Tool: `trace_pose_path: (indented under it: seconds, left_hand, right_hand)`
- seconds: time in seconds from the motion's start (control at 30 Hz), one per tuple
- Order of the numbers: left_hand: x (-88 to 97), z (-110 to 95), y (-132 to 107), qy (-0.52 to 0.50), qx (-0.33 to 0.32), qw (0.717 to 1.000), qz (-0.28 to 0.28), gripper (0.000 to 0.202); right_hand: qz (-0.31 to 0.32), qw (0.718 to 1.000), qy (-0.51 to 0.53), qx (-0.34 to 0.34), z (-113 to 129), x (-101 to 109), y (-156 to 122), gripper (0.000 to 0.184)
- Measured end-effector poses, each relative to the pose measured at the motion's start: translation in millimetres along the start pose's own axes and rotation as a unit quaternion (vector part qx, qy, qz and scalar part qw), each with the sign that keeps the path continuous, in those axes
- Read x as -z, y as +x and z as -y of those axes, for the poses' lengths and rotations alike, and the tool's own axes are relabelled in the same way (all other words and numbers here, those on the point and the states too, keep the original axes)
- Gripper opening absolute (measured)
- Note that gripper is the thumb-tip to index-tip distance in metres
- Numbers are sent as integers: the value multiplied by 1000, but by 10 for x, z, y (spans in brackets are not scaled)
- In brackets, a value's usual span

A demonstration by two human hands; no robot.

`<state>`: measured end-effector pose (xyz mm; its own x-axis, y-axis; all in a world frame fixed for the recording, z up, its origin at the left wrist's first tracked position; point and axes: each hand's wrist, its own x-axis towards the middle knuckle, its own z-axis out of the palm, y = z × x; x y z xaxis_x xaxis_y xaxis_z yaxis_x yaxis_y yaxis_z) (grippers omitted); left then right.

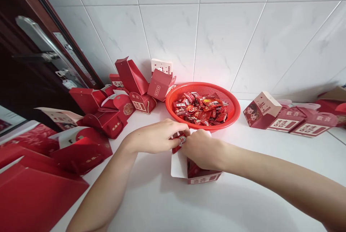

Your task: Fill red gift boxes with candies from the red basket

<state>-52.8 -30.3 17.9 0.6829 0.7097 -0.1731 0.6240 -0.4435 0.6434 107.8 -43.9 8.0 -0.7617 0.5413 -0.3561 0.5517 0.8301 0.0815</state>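
My left hand [158, 136] and my right hand [200, 149] meet over a small red gift box [204, 178] with white inner flaps that stands open on the white counter. Both hands are closed around red-wrapped candies [180, 141], pinched between the fingertips just above the box's opening. Behind the hands sits a round red plastic basket [232, 105] holding several red-wrapped candies [201, 111].
A heap of open red gift boxes [113, 109] lies at the left, with more at the near left edge [40, 181]. Closed red and pink boxes [289, 118] stand at the right. A dark door with a metal handle [35, 44] is at the far left; tiled wall behind.
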Motion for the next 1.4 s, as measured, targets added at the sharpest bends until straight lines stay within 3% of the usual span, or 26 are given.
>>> trace_pose_path:
  seconds: [0.1,0.17,0.37,0.43,0.6,0.77,0.9,1.13,1.3,1.4]
  left_hand:
    - [-11,-3,4,20,-10,1000,-4,17]
    - [-18,1,8,31,-8,999,-2,19]
    - [-33,-21,26,46,-9,999,13,20]
    - [-35,-29,31,50,-7,999,16,21]
    - [-30,-1,31,33,2,999,4,25]
    - [-3,24,44,34,8,999,-17,23]
    - [12,8,68,23,15,999,-20,23]
    - [-8,30,85,10,24,999,-42,24]
    - [0,87,166,-84,19,985,-153,32]
    - [60,198,339,-109,14,969,-223,41]
  right_hand:
    - [56,996,-29,-65,-99,87,-146,19]
    - [52,995,-32,-75,-170,112,-245,22]
    - [27,1000,-3,4,-137,5,-381,22]
    - [30,999,5,19,-54,-32,-334,16]
    - [58,997,17,58,71,-92,-165,21]
    - [49,998,6,35,-33,-101,-176,19]
    - [87,996,4,31,-64,-123,-191,17]
    - [5,999,-1,-53,19,-171,-271,15]
    - [-54,984,153,-76,-296,-87,-632,16]
    - [-158,945,273,-88,-580,-71,-837,21]
